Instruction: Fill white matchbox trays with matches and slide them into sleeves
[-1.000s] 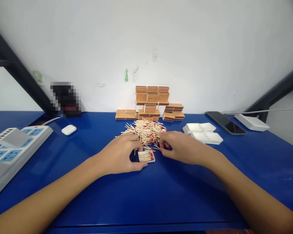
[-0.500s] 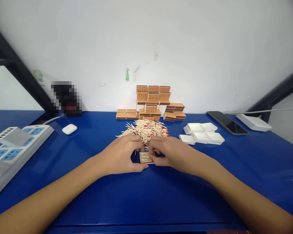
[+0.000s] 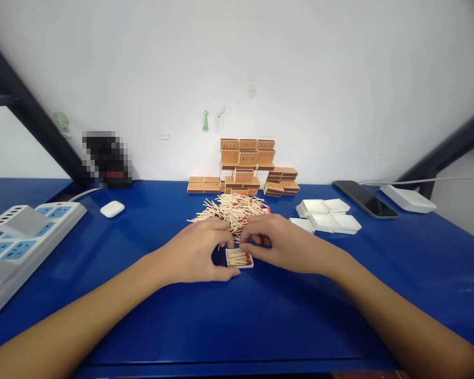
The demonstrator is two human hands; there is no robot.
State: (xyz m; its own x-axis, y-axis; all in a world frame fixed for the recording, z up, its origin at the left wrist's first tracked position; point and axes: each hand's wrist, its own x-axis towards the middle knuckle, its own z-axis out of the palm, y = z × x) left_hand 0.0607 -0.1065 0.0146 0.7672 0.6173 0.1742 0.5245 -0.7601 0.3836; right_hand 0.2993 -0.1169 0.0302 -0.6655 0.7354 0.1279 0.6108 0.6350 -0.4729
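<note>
A small white matchbox tray [image 3: 253, 266] sits on the blue table, filled with red-tipped matches [image 3: 237, 258]. My left hand [image 3: 199, 250] grips the tray's left end, thumb at the near side and fingers at the far side. At the tray's far right corner, my right hand [image 3: 276, 242] has its thumb and index finger pinched together. What they hold, if anything, is hidden. Just beyond both hands lies a loose heap of matches [image 3: 237, 208], partly covered by the fingers.
Orange matchboxes [image 3: 248, 157] are stacked against the wall. White empty trays [image 3: 326, 222] lie on the right, with a phone [image 3: 365, 200] and a white box-shaped device [image 3: 408, 199] beyond. On the left are an earphone case [image 3: 112, 209] and a power strip [image 3: 35, 247].
My right hand has lifted slightly away from the tray's right end, uncovering the red match heads there. My left hand stays in place on the tray.
</note>
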